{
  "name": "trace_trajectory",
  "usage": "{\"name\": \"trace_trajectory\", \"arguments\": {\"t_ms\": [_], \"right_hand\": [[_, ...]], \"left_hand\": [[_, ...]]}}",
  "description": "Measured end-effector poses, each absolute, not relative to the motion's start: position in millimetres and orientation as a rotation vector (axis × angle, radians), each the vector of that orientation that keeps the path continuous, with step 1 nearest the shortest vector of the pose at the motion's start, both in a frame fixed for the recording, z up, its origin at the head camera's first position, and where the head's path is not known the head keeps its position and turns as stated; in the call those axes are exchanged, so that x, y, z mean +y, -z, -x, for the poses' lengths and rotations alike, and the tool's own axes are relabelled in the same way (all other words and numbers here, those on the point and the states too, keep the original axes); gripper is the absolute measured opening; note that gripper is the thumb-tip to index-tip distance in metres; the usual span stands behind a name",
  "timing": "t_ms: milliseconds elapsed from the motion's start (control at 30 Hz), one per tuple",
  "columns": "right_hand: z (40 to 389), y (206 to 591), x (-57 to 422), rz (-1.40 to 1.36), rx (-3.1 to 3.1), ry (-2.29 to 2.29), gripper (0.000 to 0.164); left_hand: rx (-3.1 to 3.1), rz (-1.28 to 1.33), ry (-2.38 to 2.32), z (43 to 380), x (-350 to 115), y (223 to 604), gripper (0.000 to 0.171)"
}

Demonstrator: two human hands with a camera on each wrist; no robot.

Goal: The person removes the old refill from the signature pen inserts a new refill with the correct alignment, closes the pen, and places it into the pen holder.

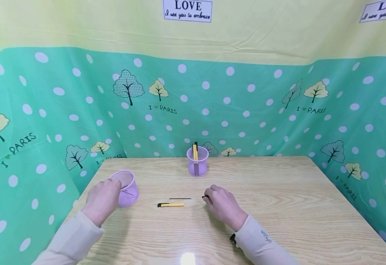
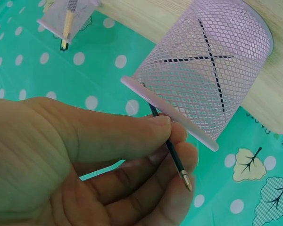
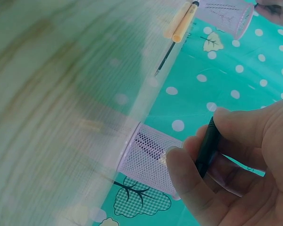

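Note:
My left hand (image 1: pixel 103 198) is at the rim of a purple mesh pen cup (image 1: pixel 131 198) on the left. Between thumb and fingers it pinches a dark pen refill (image 2: pixel 173 153), metal tip outward, its other end at the cup's rim. Two thin dark sticks (image 2: pixel 217 82) cross inside that cup. Over the table's middle, my right hand (image 1: pixel 225 207) holds a short black pen part (image 3: pixel 208 147) with a ribbed end. Left of this hand lie another refill (image 1: pixel 179 198) and a yellow pen barrel (image 1: pixel 174 205) with a black end.
A second purple mesh cup (image 1: pixel 203 170) stands at the table's back edge, with yellow-and-black pen barrels (image 1: pixel 195 151) upright in it. The wooden table (image 1: pixel 279 191) meets a green dotted curtain (image 1: pixel 246 106) at the back and sides.

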State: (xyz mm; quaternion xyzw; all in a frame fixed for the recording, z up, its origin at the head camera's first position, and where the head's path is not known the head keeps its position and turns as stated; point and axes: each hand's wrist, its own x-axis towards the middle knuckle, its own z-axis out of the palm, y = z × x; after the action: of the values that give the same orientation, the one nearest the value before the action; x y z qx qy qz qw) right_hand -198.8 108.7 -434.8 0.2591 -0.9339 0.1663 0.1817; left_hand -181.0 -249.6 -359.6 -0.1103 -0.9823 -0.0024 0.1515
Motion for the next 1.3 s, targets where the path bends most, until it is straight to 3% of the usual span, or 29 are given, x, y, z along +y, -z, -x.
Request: {"name": "trace_trajectory", "arguments": {"t_ms": [667, 1300], "right_hand": [[199, 435, 109, -0.741, -2.632, -0.469, 0.007], [200, 436, 109, -0.741, -2.633, -0.460, 0.006]], "left_hand": [[-2.730, 0.312, -0.006, 180, -253, 358, 0.012], [-2.726, 0.326, 0.211, 181, -242, 363, 0.018]]}}
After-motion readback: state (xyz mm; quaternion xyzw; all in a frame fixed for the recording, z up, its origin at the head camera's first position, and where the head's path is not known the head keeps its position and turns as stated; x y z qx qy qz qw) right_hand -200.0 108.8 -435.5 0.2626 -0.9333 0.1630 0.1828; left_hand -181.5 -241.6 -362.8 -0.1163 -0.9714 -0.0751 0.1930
